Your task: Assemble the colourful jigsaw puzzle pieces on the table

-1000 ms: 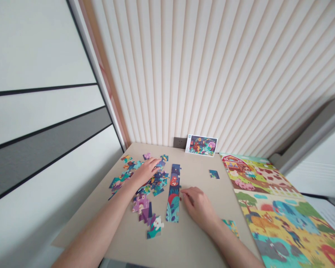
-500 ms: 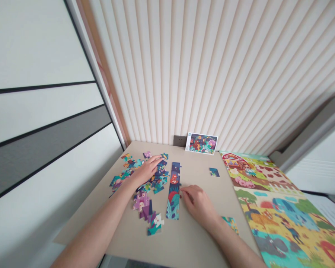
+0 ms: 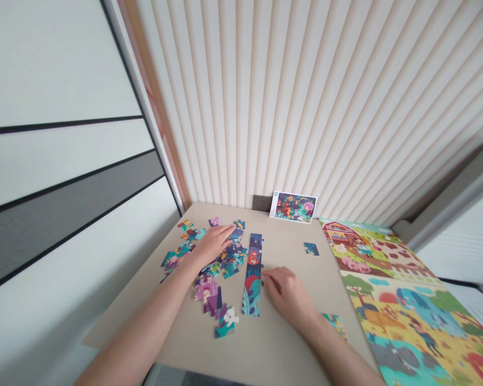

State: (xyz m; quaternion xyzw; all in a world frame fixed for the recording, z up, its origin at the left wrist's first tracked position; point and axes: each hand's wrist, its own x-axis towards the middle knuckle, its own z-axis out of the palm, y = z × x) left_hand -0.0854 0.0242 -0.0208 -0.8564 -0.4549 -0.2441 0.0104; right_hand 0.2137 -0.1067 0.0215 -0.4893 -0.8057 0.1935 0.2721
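Observation:
My left hand lies flat with its fingers stretched out over a pile of loose puzzle pieces on the beige board. Just right of that pile runs a joined strip of dark blue pieces, pointing away from me. My right hand rests on the board beside the strip's lower half, fingers curled, fingertips at its right edge. Whether anything is pinched in it I cannot make out. Purple and teal pieces lie near my left forearm.
A reference picture card leans on the ribbed wall beside a grey socket. A single blue piece lies apart to the right, another teal piece by my right wrist. A finished farm puzzle covers the right side.
Both hands have stayed almost where they were. The view has shifted slightly, so everything sits a little to the right in the picture.

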